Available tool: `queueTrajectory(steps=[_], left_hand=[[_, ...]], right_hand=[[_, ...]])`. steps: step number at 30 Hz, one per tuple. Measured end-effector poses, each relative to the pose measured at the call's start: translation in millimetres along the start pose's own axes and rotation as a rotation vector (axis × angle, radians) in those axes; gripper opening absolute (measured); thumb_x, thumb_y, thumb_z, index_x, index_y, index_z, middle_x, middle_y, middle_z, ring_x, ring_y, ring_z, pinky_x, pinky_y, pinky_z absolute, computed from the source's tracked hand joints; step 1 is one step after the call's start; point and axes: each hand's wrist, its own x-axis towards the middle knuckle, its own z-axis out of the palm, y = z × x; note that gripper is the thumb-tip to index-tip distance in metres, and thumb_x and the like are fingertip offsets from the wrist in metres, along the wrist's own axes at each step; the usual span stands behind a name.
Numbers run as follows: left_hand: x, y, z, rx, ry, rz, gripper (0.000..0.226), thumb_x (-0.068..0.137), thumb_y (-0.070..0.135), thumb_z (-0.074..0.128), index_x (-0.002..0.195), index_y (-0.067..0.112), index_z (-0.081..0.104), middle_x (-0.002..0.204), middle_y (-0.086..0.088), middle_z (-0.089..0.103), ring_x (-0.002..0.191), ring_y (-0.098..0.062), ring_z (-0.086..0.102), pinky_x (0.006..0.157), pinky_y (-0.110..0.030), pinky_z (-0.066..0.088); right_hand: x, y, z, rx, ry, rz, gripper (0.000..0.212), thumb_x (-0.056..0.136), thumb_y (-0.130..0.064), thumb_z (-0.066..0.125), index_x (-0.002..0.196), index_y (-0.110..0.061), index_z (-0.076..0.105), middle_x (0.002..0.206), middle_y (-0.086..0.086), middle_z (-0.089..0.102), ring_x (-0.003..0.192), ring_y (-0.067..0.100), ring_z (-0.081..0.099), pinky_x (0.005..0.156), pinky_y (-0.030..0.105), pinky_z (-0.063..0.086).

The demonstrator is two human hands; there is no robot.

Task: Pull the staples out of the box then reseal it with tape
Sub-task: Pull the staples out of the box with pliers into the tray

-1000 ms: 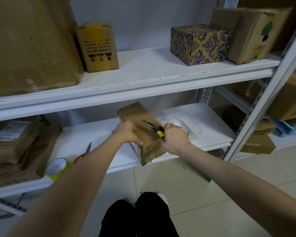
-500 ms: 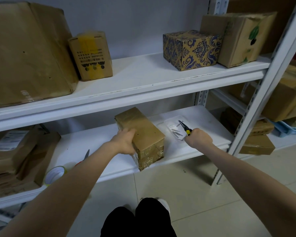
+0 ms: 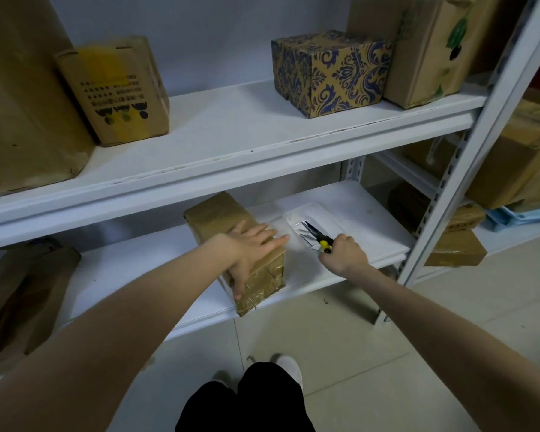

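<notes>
A long brown cardboard box [image 3: 215,215], wrapped in glossy tape at its near end, lies on the lower white shelf [image 3: 131,269]. My left hand [image 3: 250,247] lies flat on the box's top with fingers straight and the thumb down its left side. My right hand [image 3: 343,254] grips the yellow-and-black handle of pliers [image 3: 317,235]. The pliers' jaws point into a shallow clear tray [image 3: 321,213] to the right of the box, where a few metal staples lie. The tape roll is out of view.
The upper shelf [image 3: 247,132] carries a large brown carton [image 3: 22,88], a small printed box [image 3: 116,88], a blue-patterned box [image 3: 328,70] and another carton [image 3: 427,48]. A grey upright post [image 3: 468,169] stands at right. Flattened cardboard [image 3: 22,291] lies at lower left. My knees [image 3: 247,400] show below.
My right hand carried the pliers from the box's top over to the clear tray. My left hand went from gripping the box's side to lying flat on its top.
</notes>
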Motion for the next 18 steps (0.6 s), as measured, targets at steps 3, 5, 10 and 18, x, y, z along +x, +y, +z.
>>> queueTrajectory(steps=[3, 5, 10, 18], left_hand=[[9, 3, -2, 0.026, 0.011, 0.016, 0.142, 0.054, 0.044, 0.087, 0.148, 0.033, -0.019, 0.156, -0.006, 0.001, 0.146, -0.026, -0.001, 0.117, -0.053, 0.008], [9, 4, -5, -0.030, 0.064, 0.024, 0.130, 0.060, 0.043, 0.083, 0.149, 0.036, -0.012, 0.151, -0.005, 0.011, 0.141, -0.027, 0.012, 0.115, -0.047, 0.017], [-1, -14, -5, -0.351, 0.084, -0.074, 0.129, 0.058, 0.050, 0.083, 0.147, 0.043, -0.010, 0.157, 0.004, -0.001, 0.145, -0.026, 0.002, 0.118, -0.050, 0.011], [-27, -32, 51, -0.100, 0.226, -0.253, 0.116, 0.063, 0.052, 0.077, 0.149, 0.030, 0.003, 0.147, -0.006, 0.025, 0.133, -0.027, 0.031, 0.110, -0.044, 0.030]], right_hand=[[-1, -3, 1, 0.072, -0.049, -0.066, 0.046, 0.084, -0.033, 0.055, 0.116, -0.002, 0.046, 0.118, 0.018, 0.051, 0.106, 0.035, 0.054, 0.083, 0.035, 0.044], [-5, -6, 1, 0.100, -0.108, -0.120, 0.033, 0.083, -0.030, 0.055, 0.103, -0.005, 0.045, 0.107, 0.015, 0.054, 0.089, 0.030, 0.053, 0.068, 0.030, 0.038], [-22, -26, 11, 0.249, -0.186, -0.169, 0.020, 0.086, -0.024, 0.053, 0.090, -0.007, 0.043, 0.077, 0.004, 0.049, 0.065, 0.020, 0.047, 0.052, 0.029, 0.030], [-32, -70, 17, 0.779, -0.377, -0.006, 0.039, 0.063, -0.041, 0.061, 0.087, -0.011, 0.056, 0.082, 0.005, 0.058, 0.084, 0.026, 0.061, 0.068, 0.031, 0.041]])
